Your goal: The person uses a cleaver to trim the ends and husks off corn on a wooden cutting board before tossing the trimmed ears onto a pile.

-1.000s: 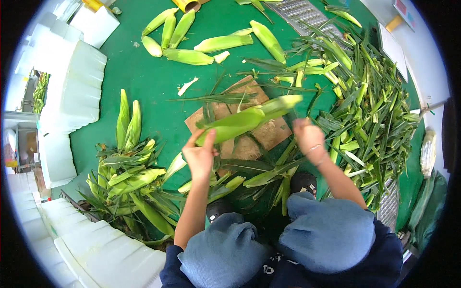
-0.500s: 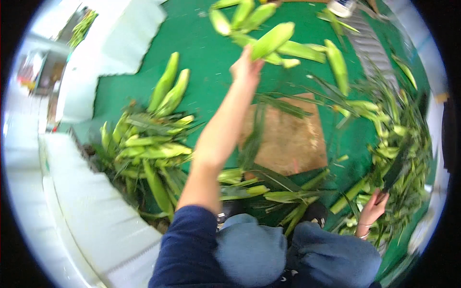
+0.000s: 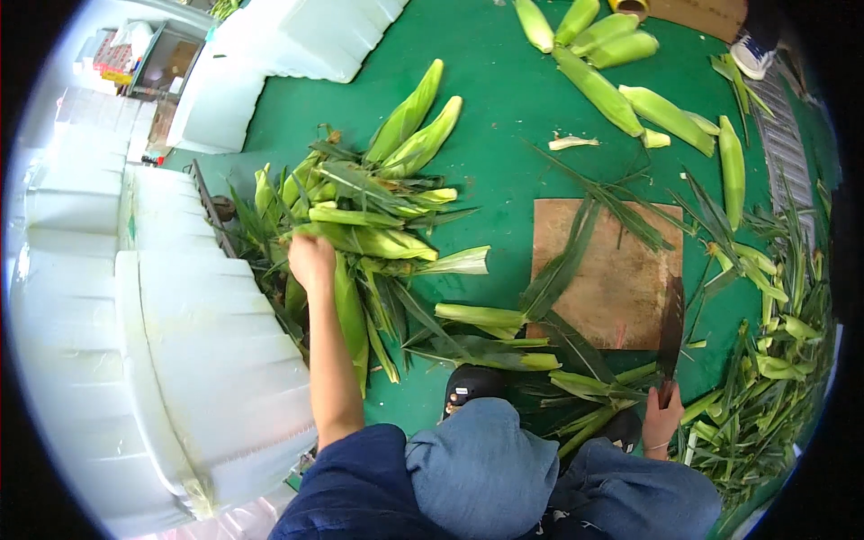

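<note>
My left hand [image 3: 311,259] is at the left heap and is closed around the end of an ear of corn [image 3: 373,241] in its green husk. Several other husked ears and long leaves lie tangled about it, two ears [image 3: 409,126] pointing away at the far side. My right hand [image 3: 661,421] grips the handle of a long, dark-bladed knife [image 3: 671,328], its blade over the right edge of a brown square board [image 3: 621,279]. Long green leaves [image 3: 565,261] lie across the board's left part.
Trimmed ears [image 3: 598,90] lie on the green floor [image 3: 504,171] at the far right. A heap of cut leaves and husks [image 3: 765,396] spreads along the right. White foam boxes [image 3: 207,342] line the left. Another person's shoe [image 3: 752,56] shows at the far right.
My left hand let go of an ear among the far ones and came back to the left heap, onto another ear. My right hand brought the knife from the leaf heap to the board's edge.
</note>
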Available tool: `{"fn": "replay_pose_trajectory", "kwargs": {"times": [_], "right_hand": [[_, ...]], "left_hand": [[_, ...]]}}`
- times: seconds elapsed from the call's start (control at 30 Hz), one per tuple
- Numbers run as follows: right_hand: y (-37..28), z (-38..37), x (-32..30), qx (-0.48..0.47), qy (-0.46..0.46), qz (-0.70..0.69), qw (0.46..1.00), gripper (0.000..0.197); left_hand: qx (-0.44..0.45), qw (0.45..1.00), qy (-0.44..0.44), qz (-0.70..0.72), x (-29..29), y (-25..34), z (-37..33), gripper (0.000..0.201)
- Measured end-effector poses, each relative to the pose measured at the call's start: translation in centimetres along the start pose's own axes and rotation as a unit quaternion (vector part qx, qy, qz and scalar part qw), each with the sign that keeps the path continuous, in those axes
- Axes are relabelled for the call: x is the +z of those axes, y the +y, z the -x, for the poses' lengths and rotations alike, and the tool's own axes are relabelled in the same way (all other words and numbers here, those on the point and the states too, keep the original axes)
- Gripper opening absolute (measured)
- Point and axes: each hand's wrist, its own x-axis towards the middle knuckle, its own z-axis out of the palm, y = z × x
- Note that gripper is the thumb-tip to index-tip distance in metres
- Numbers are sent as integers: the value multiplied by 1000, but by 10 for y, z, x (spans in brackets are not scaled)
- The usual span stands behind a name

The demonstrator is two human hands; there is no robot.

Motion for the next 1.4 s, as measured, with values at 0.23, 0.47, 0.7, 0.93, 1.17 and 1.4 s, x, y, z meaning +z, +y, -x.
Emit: {"fn": "replay_pose_trajectory", "kwargs": {"times": [0.23,0.47,0.7,0.93,1.17,1.4], "right_hand": [[-18,-7,22,-71,-58,-13,996,17],[13,31,2,-21,21,4,1000,20],[4,37,9,18,57,-64,996,18],[-110,-52,-22,-226,68,-57,970,19],[-37,-63,67,-135,-65,153,977,30],[-64,-74,4,-35,44,98,994,30]], "left_hand": [[-390,886,-40,248,73,-29,0,48],[205,875,-147,413,-19,179,108,56],[506,748,-417,103,28,263,197,66],[562,738,-355,-115,32,236,211,68],[577,747,-321,-83,34,231,218,67],[515,766,-384,-33,10,219,203,59]]}}
